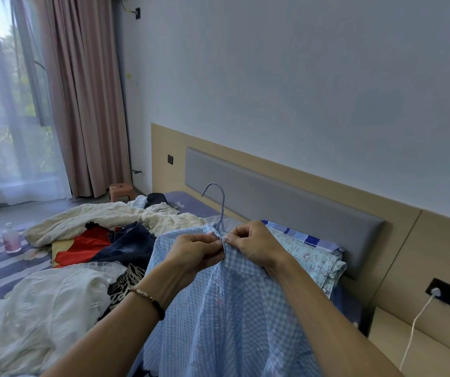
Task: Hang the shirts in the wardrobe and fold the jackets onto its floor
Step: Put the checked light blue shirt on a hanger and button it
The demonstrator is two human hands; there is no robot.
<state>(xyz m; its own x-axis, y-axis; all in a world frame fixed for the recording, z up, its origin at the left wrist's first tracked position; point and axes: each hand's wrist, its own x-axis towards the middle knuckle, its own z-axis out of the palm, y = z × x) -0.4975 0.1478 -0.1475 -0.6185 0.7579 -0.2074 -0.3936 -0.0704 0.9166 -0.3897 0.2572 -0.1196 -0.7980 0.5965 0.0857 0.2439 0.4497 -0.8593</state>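
A light blue and white checked shirt [226, 317] hangs on a pale blue hanger [217, 205], held up over the bed [3, 268] near its head end, just in front of the grey padded headboard [281, 202]. The fabric is thin and puckered, with a fine gingham pattern, and it falls in loose folds from the collar down past the lower edge of the view. The hanger's hook rises from the neck opening and curls to the left. The left hand [193, 254] and the right hand [253, 246] meet at the collar, just below the hook, each pinching the shirt's front edge between thumb and fingertips, the two hands touching at the neckline. A beaded bracelet [147, 297] sits on the left wrist. Behind the shirt, toward the head of the bed, lies a folded floral cloth [311, 259] on a blue patchwork pillow [319, 240]. Across the middle of the bed are piled other clothes: a cream blanket [104, 216], a red garment [87, 246], dark denim [125, 246], a white garment [44, 308] at the near left edge, and a black and white patterned piece [125, 281] beside it. A small pink bottle [11, 239] stands on the striped sheet at the bed's left side. A brown stool [120, 190] sits on the floor by the pink curtain [87, 99].
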